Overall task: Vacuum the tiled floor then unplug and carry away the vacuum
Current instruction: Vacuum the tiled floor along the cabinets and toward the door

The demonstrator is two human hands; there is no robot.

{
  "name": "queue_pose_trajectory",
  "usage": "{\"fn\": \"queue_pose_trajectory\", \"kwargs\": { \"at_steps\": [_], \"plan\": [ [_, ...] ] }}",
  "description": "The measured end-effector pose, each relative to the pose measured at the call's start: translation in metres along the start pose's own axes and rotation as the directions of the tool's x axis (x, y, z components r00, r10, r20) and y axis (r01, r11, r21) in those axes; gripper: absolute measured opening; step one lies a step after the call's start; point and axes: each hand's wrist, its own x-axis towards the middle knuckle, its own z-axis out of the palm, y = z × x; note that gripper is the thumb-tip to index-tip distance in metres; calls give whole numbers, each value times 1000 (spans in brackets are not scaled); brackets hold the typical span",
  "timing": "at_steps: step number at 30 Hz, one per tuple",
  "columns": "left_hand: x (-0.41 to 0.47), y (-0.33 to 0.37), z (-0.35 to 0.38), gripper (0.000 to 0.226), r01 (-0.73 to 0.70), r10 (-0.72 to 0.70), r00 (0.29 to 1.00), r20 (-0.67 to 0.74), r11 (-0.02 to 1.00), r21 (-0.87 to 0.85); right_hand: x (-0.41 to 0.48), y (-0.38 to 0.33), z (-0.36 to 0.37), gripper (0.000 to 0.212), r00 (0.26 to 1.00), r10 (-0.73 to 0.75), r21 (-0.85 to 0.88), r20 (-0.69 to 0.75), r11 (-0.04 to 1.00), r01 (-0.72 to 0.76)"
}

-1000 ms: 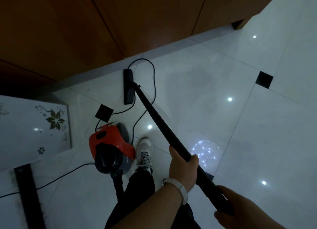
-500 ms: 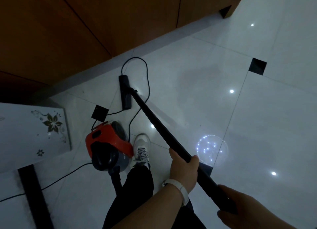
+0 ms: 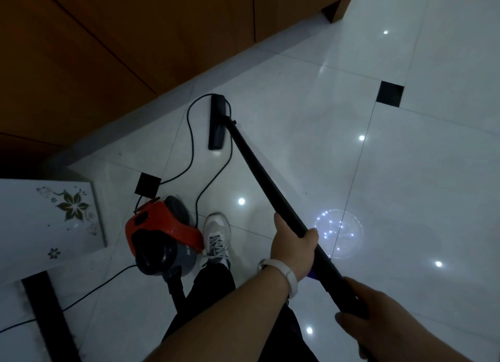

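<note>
Both hands grip the black wand (image 3: 267,183): left hand (image 3: 293,246) mid-shaft, right hand (image 3: 370,315) nearer. Floor head (image 3: 217,122) now lies farther right than before, across the looped cord (image 3: 192,134).

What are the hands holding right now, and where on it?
Both grip the vacuum wand: the left hand around its mid-shaft, the right hand around its upper end nearest the body.

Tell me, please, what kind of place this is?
Probably a room in a home: a glossy white tiled floor with small black inset tiles, wooden cabinet fronts along the wall, and a red canister vacuum on the floor.
</note>
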Motion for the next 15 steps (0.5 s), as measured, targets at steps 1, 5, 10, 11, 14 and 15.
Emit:
{"fn": "queue_pose_trajectory", "kwargs": {
  "at_steps": [1,5,10,11,14,15],
  "plan": [
    [3,2,0,72,-4,4,1000,-2,1000,8,1,-1,-1,35,1000,9,48,3,999,-9],
    [13,10,-4,70,-3,4,1000,-25,999,33,6,-9,-4,30,1000,0,139,26,990,-3],
    [16,10,-17,68,2,2,998,-64,998,60,13,-13,0,30,998,-16,144,69,990,6],
    [16,9,-19,67,5,0,997,-79,998,58,14,-12,2,28,997,-23,137,76,991,12],
    [14,2,-23,65,2,5,995,-102,998,69,13,-11,4,27,994,-41,118,102,993,29],
    [13,-1,-22,64,0,8,995,-102,997,75,11,-10,4,28,994,-42,115,105,993,30]
  ]
}}
